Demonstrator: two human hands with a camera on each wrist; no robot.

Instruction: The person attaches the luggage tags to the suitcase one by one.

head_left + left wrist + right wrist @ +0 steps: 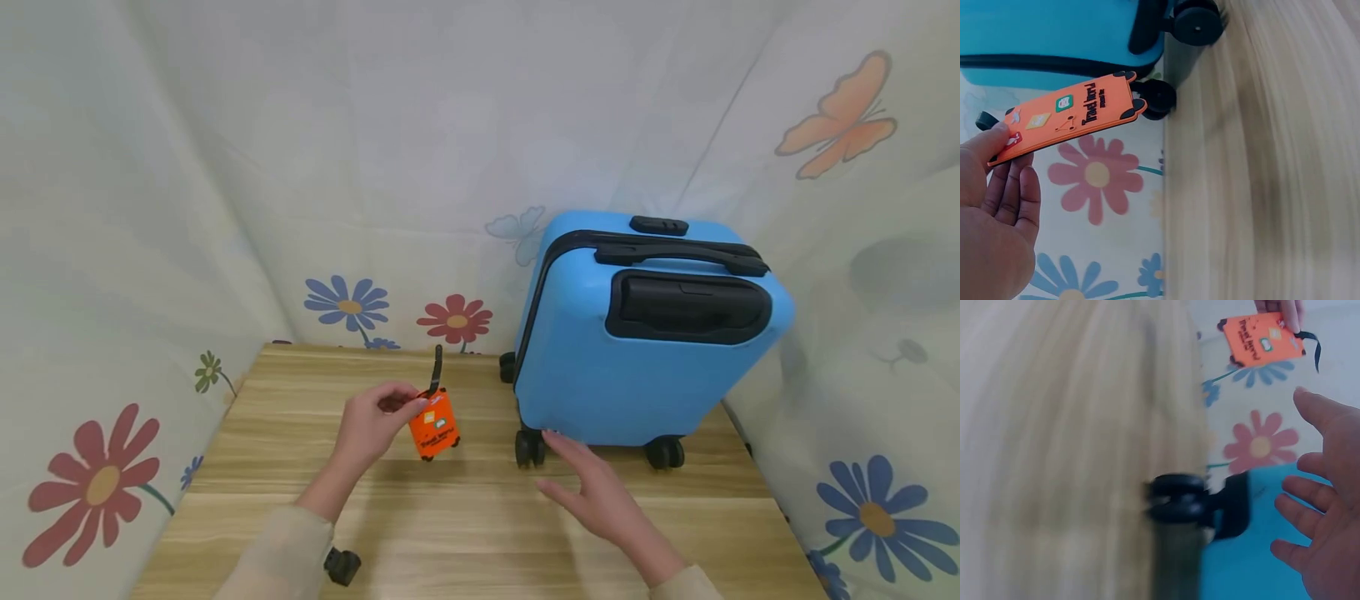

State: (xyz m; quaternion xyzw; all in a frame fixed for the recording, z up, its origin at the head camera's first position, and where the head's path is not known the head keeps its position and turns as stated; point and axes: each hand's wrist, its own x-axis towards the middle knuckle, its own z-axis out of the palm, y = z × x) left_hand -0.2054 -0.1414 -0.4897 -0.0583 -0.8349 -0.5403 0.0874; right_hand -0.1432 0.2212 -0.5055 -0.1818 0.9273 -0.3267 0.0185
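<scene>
An orange luggage tag (435, 427), shaped like a small suitcase with black corners and a black strap (437, 367), hangs above the table. My left hand (375, 425) pinches its strap end between thumb and fingers; the left wrist view shows the thumb on the tag's printed face (1054, 119). My right hand (600, 492) is in front of the blue suitcase (600, 375), near its front left wheel (529, 448). In the right wrist view the right hand's fingers (1300, 515) are spread and hold nothing. The suitcase stands upright on black wheels, its black handle (682, 254) on top.
A small black wheel-like piece (342, 567) lies on the wooden table (450, 533) beside my left sleeve. White curtains (375, 125) printed with flowers and butterflies surround the table at the back and sides.
</scene>
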